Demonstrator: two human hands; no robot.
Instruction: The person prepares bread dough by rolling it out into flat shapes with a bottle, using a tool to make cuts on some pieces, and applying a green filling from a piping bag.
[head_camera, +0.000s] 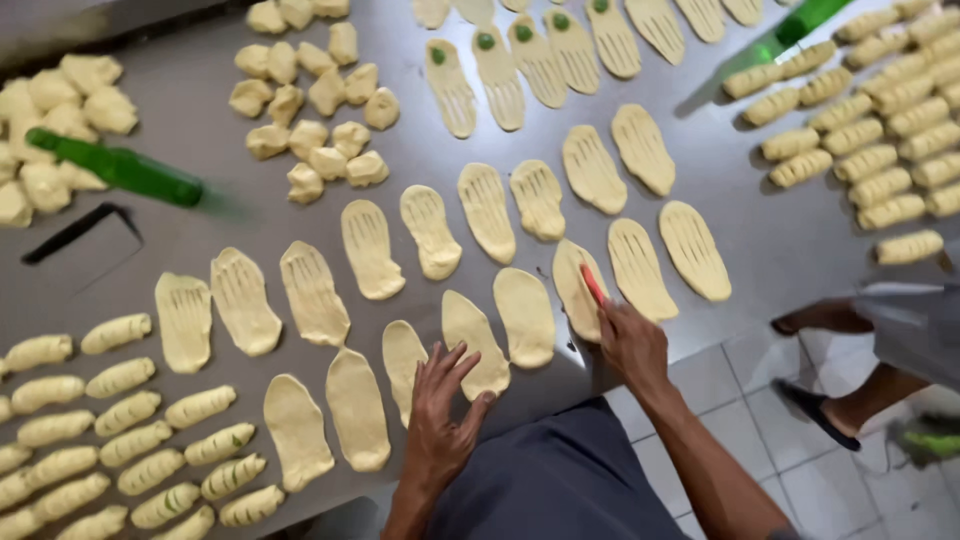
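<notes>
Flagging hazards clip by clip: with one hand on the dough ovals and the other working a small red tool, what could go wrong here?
1. The right hand drives a red tool into a dough oval near the table edge; a slip might tear it.
2. The left hand rests on uncut ovals and may dent them.
3. The ovals lie close together, so a stray stroke could mark a neighbouring one.

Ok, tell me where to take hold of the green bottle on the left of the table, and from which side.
Probably grip the green bottle around its thicker body, near the right end, coming from above. It lies on its side, narrow neck pointing left among dough lumps, while the body end sits over bare table.
</notes>
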